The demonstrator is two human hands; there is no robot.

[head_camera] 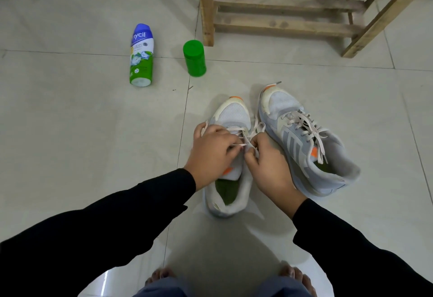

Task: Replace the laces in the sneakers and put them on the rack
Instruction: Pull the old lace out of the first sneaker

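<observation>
Two grey-white sneakers with orange accents lie on the tiled floor. The left sneaker [230, 118] points away from me, its green insole showing at the heel. My left hand [212, 153] and my right hand [269, 167] hover over its eyelets, and each pinches a strand of the pale lace [256, 126]. The lace loops out to both sides of the shoe. The right sneaker [304, 142] lies beside it, tilted onto its side and fully laced. A wooden rack [285, 3] stands at the back right.
A white, green and blue powder bottle [141, 55] lies on the floor at the left. A green cylindrical container [194, 59] stands near the rack's front leg. My bare feet show at the bottom edge.
</observation>
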